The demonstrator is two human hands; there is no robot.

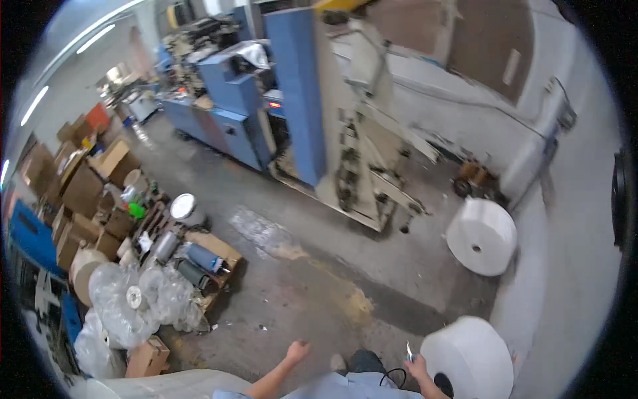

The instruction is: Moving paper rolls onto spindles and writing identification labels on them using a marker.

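Observation:
My right hand (417,367) is closed around a small tool with a pointed silver tip (409,350), held upright; its kind is too small to make out. A thin black cord (393,374) loops beside that hand, in front of my light blue clothing. Close to the hand's right stands a large white roll (470,356) with a dark core. My left hand (298,350) hangs over the floor with its fingers curled in, and nothing shows in it. Below it, a pale rounded surface (173,384) runs along the lower edge.
A blue machine (299,100) stands ahead, with metal arms (399,189) jutting from its near end. Another white roll (482,236) sits by the right wall. To the left are cardboard boxes (83,189), plastic-wrapped rolls (113,292), a white bucket (184,207) and a board (229,249) bearing cylinders.

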